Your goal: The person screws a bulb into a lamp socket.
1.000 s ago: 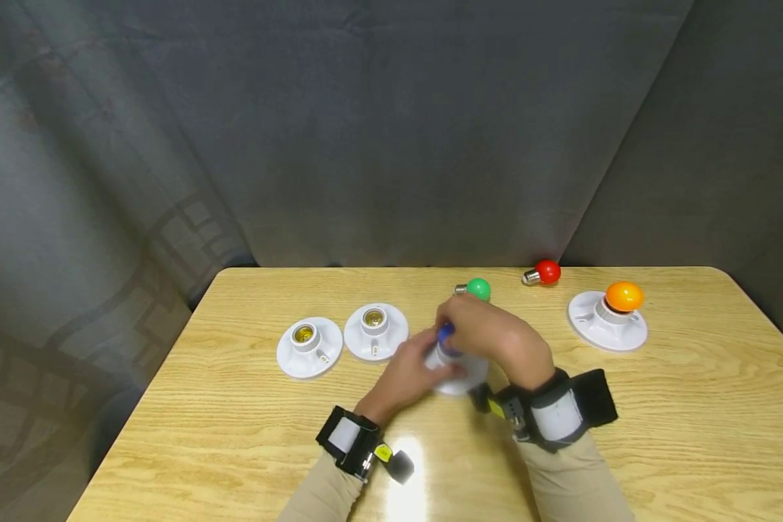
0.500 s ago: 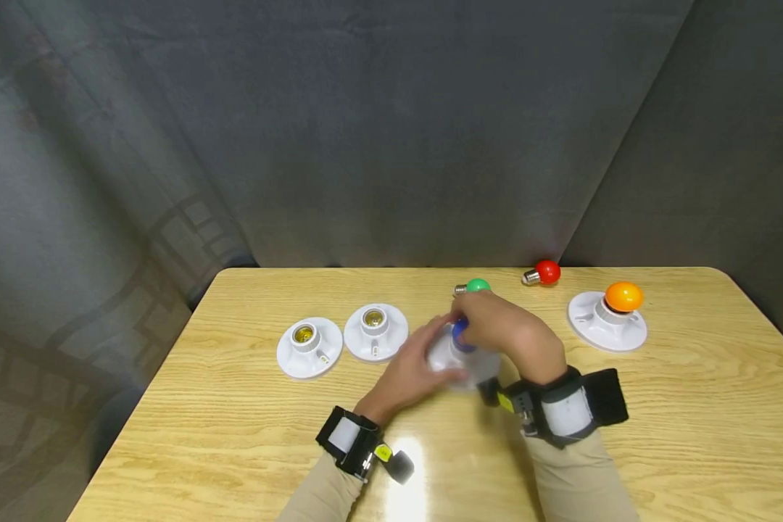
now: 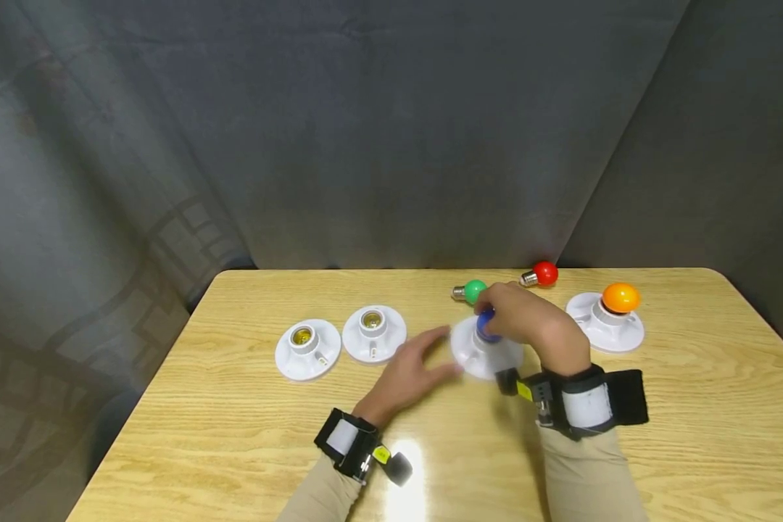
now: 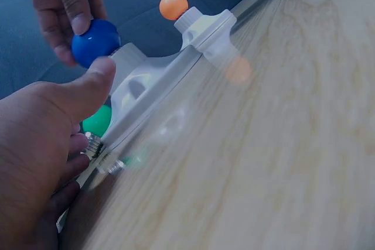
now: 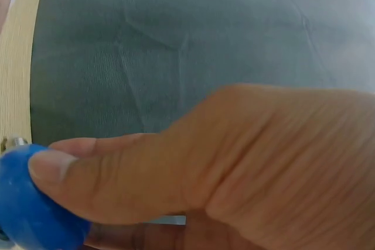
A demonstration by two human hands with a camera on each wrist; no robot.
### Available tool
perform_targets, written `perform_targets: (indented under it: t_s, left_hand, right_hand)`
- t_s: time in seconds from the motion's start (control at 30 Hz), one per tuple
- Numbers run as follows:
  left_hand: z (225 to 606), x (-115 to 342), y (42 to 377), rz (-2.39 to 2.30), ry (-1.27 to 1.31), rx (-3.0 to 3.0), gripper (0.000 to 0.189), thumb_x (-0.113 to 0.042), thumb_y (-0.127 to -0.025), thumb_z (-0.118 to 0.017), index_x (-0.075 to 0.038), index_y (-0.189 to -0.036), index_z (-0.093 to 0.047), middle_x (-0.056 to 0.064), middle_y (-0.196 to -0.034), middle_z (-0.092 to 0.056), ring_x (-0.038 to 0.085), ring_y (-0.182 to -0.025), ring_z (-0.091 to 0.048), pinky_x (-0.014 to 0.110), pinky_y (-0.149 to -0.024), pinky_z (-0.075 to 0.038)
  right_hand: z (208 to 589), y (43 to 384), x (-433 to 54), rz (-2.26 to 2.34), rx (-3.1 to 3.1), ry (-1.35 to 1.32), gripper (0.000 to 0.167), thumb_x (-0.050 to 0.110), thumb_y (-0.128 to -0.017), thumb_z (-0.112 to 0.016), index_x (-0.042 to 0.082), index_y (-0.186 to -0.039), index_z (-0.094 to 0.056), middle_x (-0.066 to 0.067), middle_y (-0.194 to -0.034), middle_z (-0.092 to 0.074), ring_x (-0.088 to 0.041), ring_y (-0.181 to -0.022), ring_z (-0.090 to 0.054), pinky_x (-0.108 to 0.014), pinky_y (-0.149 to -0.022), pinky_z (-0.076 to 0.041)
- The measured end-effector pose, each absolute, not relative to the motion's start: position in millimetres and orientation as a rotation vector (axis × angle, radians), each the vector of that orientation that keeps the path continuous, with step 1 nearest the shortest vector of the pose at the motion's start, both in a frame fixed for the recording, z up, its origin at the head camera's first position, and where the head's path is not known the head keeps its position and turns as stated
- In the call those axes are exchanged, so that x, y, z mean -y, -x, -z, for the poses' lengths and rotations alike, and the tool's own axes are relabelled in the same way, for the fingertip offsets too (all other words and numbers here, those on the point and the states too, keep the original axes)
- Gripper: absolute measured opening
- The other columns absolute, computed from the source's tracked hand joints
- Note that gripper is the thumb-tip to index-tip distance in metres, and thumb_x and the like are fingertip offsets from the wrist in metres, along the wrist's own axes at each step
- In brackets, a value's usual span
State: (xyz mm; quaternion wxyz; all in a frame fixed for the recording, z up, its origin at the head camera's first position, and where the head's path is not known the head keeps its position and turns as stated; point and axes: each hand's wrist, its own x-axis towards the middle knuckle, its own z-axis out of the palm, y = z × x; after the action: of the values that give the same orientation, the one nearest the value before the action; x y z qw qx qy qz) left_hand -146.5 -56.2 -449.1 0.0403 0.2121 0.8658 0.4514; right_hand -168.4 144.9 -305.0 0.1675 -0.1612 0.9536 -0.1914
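My right hand (image 3: 528, 322) pinches a blue light bulb (image 4: 96, 44) between thumb and fingers. The bulb sits upright in the socket of a round white lamp holder (image 3: 479, 359). My left hand (image 3: 407, 373) is just left of that holder, thumb and fingers spread apart with a gap to its rim in the head view. Behind the right hand lies a green bulb (image 3: 475, 291) on its side. In the right wrist view, my thumb (image 5: 117, 185) presses against the blue glass; the holder is mostly hidden there.
Two white lamp holders with bare sockets stand on the left, one outer (image 3: 308, 349) and one inner (image 3: 374, 335). A red bulb (image 3: 545, 273) lies near the table's back edge. Another holder (image 3: 607, 330) carries an orange bulb (image 3: 621, 298) at the right. A grey curtain (image 3: 391, 138) hangs behind.
The right hand has moved right with the blue bulb and its lamp holder. The left hand stays about where it was, and the holder has come away from its fingers.
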Motion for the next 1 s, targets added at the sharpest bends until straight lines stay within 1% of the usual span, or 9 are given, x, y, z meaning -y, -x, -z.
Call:
perform_targets:
  t_s: [0.1,0.2,0.27,0.37,0.5,0.63,0.73,0.87,1.0]
  left_hand:
    - [451,57,147,-1.376,-0.687,-2.659,0.059,-0.048,-0.091,-0.062,-0.021,-0.142,-0.049,-0.001,-0.144,-0.053,0.020,-0.134,-0.049,0.043,-0.113,-0.038]
    - [452,58,148,-1.382,-0.736,-2.660,0.047,-0.043,-0.095,-0.057,-0.018,-0.134,-0.057,0.001,-0.138,-0.059,0.019,-0.129,-0.054,0.040,-0.111,-0.042]
    - [453,59,149,-1.393,-0.761,-2.651,0.040,-0.040,-0.096,-0.057,-0.016,-0.128,-0.062,0.003,-0.135,-0.061,0.019,-0.127,-0.056,0.039,-0.110,-0.043]
    - [453,59,149,-1.402,-0.769,-2.647,0.034,-0.036,-0.096,-0.059,-0.016,-0.123,-0.066,0.005,-0.136,-0.061,0.020,-0.127,-0.056,0.039,-0.110,-0.042]
    - [453,60,149,-1.403,-0.766,-2.652,0.031,-0.034,-0.095,-0.060,-0.016,-0.120,-0.067,0.007,-0.136,-0.061,0.021,-0.128,-0.056,0.040,-0.111,-0.042]
    - [453,60,149,-1.391,-0.766,-2.658,0.030,-0.031,-0.095,-0.061,-0.016,-0.120,-0.067,0.007,-0.136,-0.061,0.021,-0.128,-0.055,0.040,-0.112,-0.041]
    - [453,61,150,-1.385,-0.759,-2.658,0.030,-0.031,-0.095,-0.061,-0.016,-0.120,-0.067,0.007,-0.136,-0.060,0.021,-0.129,-0.055,0.040,-0.112,-0.041]
    - [453,62,149,-1.392,-0.743,-2.650,0.030,-0.032,-0.095,-0.060,-0.017,-0.120,-0.067,0.007,-0.137,-0.060,0.021,-0.129,-0.055,0.040,-0.112,-0.041]
    - [452,63,149,-1.386,-0.736,-2.656,0.030,-0.032,-0.095,-0.060,-0.018,-0.120,-0.067,0.007,-0.137,-0.059,0.021,-0.129,-0.055,0.040,-0.112,-0.041]
  right_hand:
    - [307,170,-152,0.562,-2.737,0.447,0.030,0.002,-0.083,-0.065,-0.001,-0.113,-0.068,-0.017,-0.106,-0.068,-0.028,-0.091,-0.057,-0.043,-0.083,-0.052]
    - [308,172,-158,0.578,-2.752,0.432,0.030,0.001,-0.084,-0.063,-0.002,-0.114,-0.067,-0.020,-0.109,-0.067,-0.031,-0.094,-0.057,-0.047,-0.087,-0.052]
    - [309,173,-162,0.586,-2.758,0.407,0.032,0.001,-0.085,-0.062,-0.003,-0.116,-0.066,-0.022,-0.112,-0.065,-0.033,-0.096,-0.057,-0.050,-0.090,-0.051]
    - [311,174,-168,0.593,-2.771,0.367,0.034,-0.001,-0.085,-0.059,-0.005,-0.119,-0.063,-0.026,-0.117,-0.063,-0.036,-0.100,-0.056,-0.053,-0.093,-0.049]
    - [312,176,-176,0.594,-2.789,0.310,0.037,-0.002,-0.086,-0.057,-0.006,-0.123,-0.060,-0.029,-0.122,-0.059,-0.040,-0.103,-0.055,-0.056,-0.095,-0.048]
    - [313,178,-180,0.603,-2.779,0.233,0.039,-0.001,-0.088,-0.057,-0.005,-0.127,-0.058,-0.029,-0.125,-0.058,-0.041,-0.104,-0.054,-0.057,-0.094,-0.048]
    - [314,180,-183,0.606,-2.787,0.217,0.039,-0.001,-0.088,-0.057,-0.004,-0.127,-0.058,-0.029,-0.125,-0.058,-0.041,-0.103,-0.054,-0.057,-0.093,-0.048]
    - [316,181,-187,0.604,-2.824,0.247,0.038,-0.003,-0.085,-0.057,-0.005,-0.123,-0.060,-0.029,-0.121,-0.060,-0.041,-0.101,-0.053,-0.056,-0.092,-0.047]
    - [317,181,-191,0.613,-2.827,0.230,0.039,-0.003,-0.086,-0.056,-0.005,-0.124,-0.059,-0.030,-0.122,-0.058,-0.041,-0.102,-0.052,-0.055,-0.091,-0.047]
